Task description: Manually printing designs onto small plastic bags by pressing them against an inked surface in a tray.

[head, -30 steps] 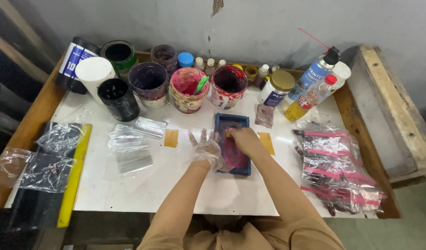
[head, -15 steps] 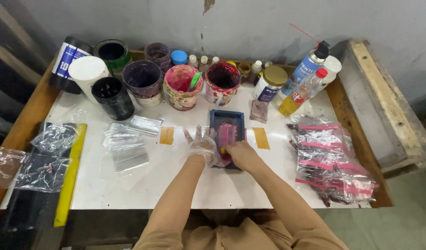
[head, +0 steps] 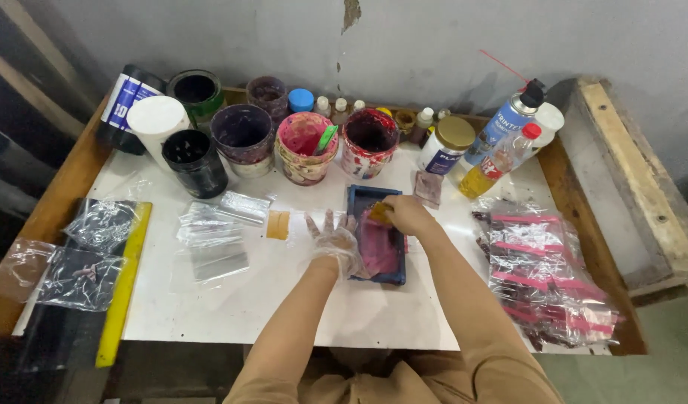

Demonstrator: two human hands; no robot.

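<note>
Right hand is now sitting at the far end of the blue tray; half a second back it was nearer the middle, and the small tan pad has gone from the table beside the tray into that hand. Left hand, in a thin clear glove, is staying put.

Near edge of the table: bare white top, both forearms crossing it. Left hand is lying flat and open, fingers spread, pressing on the tray's left rim and gripping nothing. Right hand is closed around the tan pad, working it over the magenta ink at the tray's far end. Tray is sitting centre-table, a little right of the middle.

Left of the tray: another tan pad, then clear bags, then a yellow ruler along the left edge. Right edge: stack of bagged pieces with pink strips.

Far edge: row of open ink tubs, a squat jar, a spray can and an oil bottle.

Risks, my read:
- Tray only held by one flat palm; a hard pull could be skidding it into the tubs just behind.
- Right hand is bare, so ink is likely getting on the fingers and then onto the clean bags.
- Right elbow is passing close to the bagged stack; a sweep could be knocking it off the right edge.
</note>
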